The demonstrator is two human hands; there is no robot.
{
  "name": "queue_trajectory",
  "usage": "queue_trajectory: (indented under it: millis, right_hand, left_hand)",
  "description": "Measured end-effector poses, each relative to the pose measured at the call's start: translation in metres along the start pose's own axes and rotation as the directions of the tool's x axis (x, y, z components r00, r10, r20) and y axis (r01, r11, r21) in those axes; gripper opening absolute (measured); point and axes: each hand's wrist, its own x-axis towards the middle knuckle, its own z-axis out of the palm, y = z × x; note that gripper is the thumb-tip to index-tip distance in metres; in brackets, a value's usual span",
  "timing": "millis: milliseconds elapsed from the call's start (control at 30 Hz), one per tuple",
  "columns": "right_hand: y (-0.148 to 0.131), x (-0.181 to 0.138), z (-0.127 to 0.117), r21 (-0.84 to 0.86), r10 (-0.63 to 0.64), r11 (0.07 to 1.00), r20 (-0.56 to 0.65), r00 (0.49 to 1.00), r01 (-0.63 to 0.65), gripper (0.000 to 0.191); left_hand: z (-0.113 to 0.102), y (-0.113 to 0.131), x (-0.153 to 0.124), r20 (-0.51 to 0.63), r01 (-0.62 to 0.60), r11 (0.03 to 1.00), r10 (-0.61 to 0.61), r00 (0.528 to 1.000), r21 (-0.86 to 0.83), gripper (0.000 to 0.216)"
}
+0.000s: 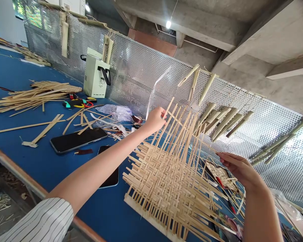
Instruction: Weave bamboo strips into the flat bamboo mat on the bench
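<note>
Fingers [162, 114] around far bamboo strip [170, 105]

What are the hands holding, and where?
The left hand pinches the woven bamboo mat by a far strip end; the right hand looks open, empty.

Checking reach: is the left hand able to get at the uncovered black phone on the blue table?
Probably yes: nothing lies on the phone, only flat scraps between, but the left hand is pinching a bamboo strip.
</note>
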Motion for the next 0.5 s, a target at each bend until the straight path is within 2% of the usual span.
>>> queue_trajectory:
  millis: [100, 200, 267, 500]
  right_hand:
    - [-0.001, -0.001, 0.004, 0.010, -0.003, 1.000, -0.002, 1.000, 0.003, 0.026]
    - [-0.003, 0.000, 0.013, 0.004, -0.012, 1.000, 0.009, 1.000, 0.012, 0.028]
    - [-0.004, 0.001, 0.019, -0.009, -0.014, 1.000, 0.033, 0.999, 0.015, 0.030]
    - [0.000, 0.006, 0.035, -0.013, 0.001, 1.000, 0.079, 0.997, 0.000, 0.036]
  left_hand:
    - [0.000, 0.001, 0.000, 0.014, 0.000, 1.000, 0.000, 1.000, 0.024, 0.025]
    - [0.001, 0.001, 0.002, 0.081, 0.002, 0.994, 0.007, 0.997, -0.109, 0.014]
    - [0.002, -0.002, 0.005, 0.109, 0.035, 0.978, -0.013, 0.994, -0.206, 0.015]
    - [0.003, -0.016, 0.016, 0.107, 0.116, 0.935, -0.085, 0.991, -0.335, 0.022]
